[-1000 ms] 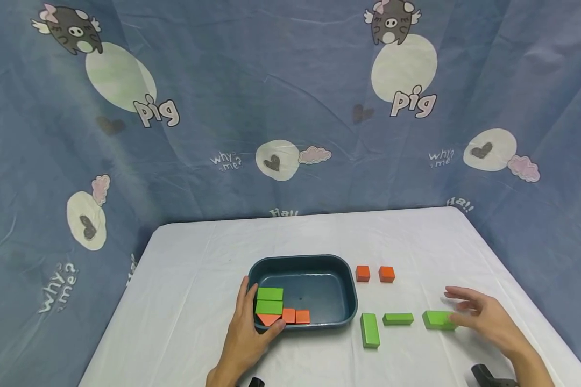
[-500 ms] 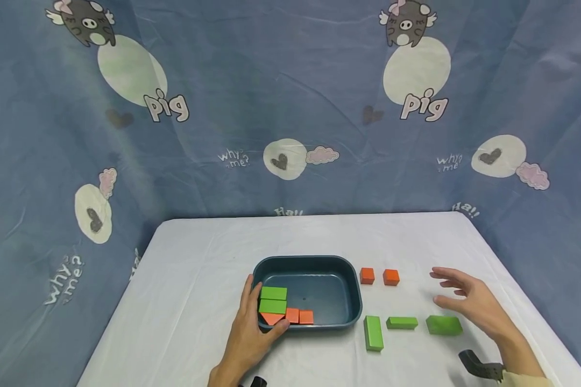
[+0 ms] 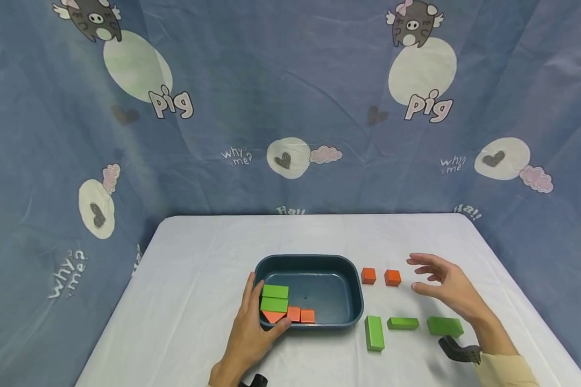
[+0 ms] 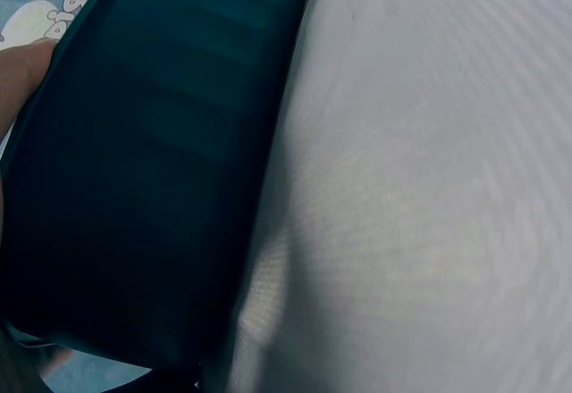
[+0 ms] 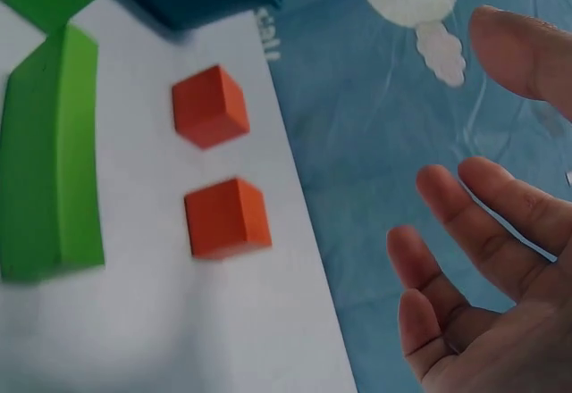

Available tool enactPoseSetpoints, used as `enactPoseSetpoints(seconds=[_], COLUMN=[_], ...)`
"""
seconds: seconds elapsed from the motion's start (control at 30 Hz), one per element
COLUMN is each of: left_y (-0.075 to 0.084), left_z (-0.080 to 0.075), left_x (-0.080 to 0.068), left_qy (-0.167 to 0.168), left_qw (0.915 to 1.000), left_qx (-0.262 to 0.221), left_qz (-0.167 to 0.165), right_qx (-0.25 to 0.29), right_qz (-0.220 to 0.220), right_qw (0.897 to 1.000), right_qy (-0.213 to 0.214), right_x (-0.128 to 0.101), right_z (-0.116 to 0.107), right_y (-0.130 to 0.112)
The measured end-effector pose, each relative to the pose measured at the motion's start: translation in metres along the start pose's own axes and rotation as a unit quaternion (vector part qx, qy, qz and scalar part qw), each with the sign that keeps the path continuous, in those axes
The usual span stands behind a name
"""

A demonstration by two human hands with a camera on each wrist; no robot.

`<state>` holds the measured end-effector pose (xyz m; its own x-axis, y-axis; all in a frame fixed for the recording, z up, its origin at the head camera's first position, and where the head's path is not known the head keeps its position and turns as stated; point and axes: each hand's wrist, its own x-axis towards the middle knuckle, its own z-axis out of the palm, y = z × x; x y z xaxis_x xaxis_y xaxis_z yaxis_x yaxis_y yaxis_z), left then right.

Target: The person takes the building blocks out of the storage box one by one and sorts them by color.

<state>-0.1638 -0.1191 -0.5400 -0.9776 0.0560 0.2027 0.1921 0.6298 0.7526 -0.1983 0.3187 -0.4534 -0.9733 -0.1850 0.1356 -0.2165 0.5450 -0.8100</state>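
Here, left hand grips near-left corner of dark tub, thumb over rim. Right hand hovers, fingers spread wide, holding nothing, just right of two orange cubes on worktop.

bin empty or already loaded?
Partly loaded. The bin holds two green blocks, an orange wedge and two orange cubes in its near-left corner; the rest of its floor is bare.
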Motion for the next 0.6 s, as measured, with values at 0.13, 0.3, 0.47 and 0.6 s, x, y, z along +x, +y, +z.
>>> enactPoseSetpoints(seconds=[0.13, 0.3, 0.47, 0.6], left_y=[0.0, -0.001, 0.0, 0.0], left_z=[0.0, 0.001, 0.0, -0.001], left_x=[0.001, 0.0, -0.001, 0.0], left_qy=[0.0, 0.002, 0.002, -0.001], left_qw=[1.0, 1.0, 1.0, 1.0], left_qx=[0.003, -0.002, 0.0, 0.005], left_qz=[0.005, 0.007, 0.005, -0.001], right_qx=[0.012, 0.026, 0.041, 0.059], right_qz=[-0.008, -0.01, -0.025, -0.042], right_qw=[1.0, 0.999, 0.998, 0.996], right_qy=[-0.011, -0.03, -0.045, -0.054], right_x=[0.01, 0.024, 0.04, 0.05], right_z=[0.008, 0.016, 0.026, 0.035], right_y=[-0.004, -0.01, -0.017, -0.022])
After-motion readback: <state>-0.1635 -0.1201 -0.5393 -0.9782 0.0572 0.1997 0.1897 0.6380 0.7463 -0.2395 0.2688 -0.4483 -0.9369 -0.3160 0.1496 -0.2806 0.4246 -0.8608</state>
